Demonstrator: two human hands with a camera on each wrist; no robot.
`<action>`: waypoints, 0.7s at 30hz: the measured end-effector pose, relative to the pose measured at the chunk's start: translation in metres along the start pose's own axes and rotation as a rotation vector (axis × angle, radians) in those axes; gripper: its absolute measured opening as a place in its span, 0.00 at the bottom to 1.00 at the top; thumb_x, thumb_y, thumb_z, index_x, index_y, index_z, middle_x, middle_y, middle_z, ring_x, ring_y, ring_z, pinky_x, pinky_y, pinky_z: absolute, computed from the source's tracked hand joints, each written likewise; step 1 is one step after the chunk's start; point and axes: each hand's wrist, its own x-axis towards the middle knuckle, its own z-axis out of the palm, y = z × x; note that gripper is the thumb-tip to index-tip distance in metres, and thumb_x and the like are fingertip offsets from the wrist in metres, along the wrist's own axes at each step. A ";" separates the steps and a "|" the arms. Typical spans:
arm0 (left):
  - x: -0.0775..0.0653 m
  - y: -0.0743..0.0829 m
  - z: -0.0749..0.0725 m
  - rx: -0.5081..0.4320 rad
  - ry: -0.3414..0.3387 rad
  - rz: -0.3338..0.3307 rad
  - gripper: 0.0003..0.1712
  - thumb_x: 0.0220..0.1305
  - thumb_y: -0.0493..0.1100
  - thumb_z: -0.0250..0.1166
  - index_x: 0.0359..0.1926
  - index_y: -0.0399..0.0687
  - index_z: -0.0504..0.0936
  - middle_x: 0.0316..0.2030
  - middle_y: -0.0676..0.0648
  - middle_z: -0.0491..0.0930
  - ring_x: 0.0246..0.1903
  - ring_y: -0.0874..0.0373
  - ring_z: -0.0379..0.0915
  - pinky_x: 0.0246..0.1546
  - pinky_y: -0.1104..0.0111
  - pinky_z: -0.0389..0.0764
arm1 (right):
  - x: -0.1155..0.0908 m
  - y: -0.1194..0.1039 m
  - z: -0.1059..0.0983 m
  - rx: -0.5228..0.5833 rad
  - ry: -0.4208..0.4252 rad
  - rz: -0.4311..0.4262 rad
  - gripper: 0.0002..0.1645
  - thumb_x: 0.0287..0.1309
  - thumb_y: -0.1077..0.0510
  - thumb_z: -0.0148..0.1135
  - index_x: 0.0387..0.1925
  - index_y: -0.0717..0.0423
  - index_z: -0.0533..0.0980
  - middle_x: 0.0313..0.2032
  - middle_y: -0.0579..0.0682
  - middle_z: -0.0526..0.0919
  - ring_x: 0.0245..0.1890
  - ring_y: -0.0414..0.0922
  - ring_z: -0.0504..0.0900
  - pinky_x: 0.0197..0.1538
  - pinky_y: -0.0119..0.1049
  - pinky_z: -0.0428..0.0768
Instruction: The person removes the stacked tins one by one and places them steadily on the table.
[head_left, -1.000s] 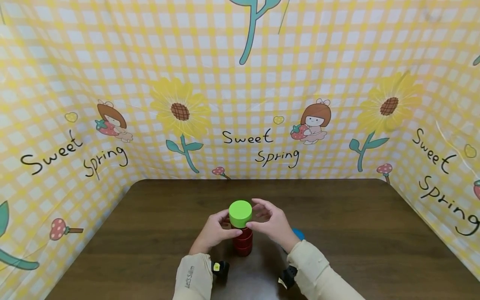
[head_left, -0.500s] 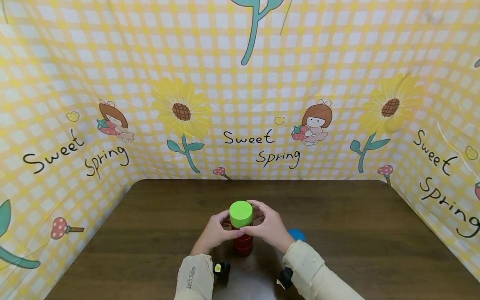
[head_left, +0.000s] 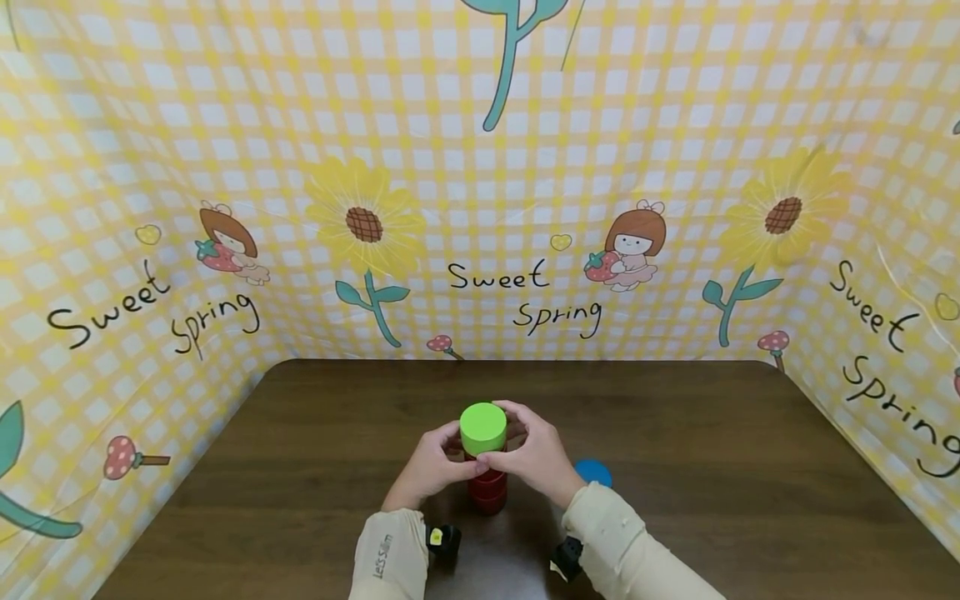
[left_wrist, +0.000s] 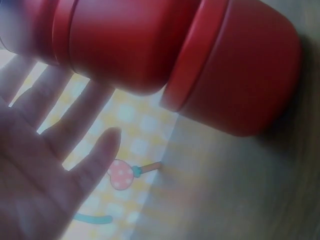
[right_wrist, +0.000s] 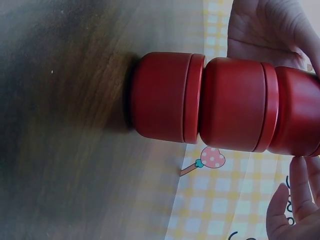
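In the head view a stack of red cups (head_left: 489,492), topped by a bright green flat-topped cylinder (head_left: 482,427), stands upright on the table. Left hand (head_left: 427,467) curls round the stack's upper part, its thumb in front just below the green piece. From the other side, the right hand (head_left: 536,454) holds at the same height, and the two thumb tips meet in front. In the right wrist view several red cups (right_wrist: 235,102) show end to end, each with a raised rim. Lower fingers (left_wrist: 80,117) of the left hand are spread beside the cups. Far fingertips are partly hidden.
A blue round piece (head_left: 593,475) lies on the brown wooden table (head_left: 712,467), beyond the right forearm and partly covered by it. Yellow checked cloth (head_left: 495,167) surrounds the table's back and sides.
My right hand has moved left and closed in on the stack; its thumb has come down from the green piece's lower edge to the left thumb. The left hand has barely moved.
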 end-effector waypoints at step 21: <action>0.000 0.002 0.000 0.022 -0.004 -0.037 0.36 0.53 0.41 0.74 0.60 0.28 0.71 0.50 0.34 0.78 0.45 0.46 0.77 0.42 0.70 0.78 | -0.006 0.004 -0.007 -0.007 0.059 -0.013 0.37 0.46 0.58 0.76 0.59 0.60 0.71 0.44 0.54 0.80 0.37 0.47 0.78 0.37 0.33 0.80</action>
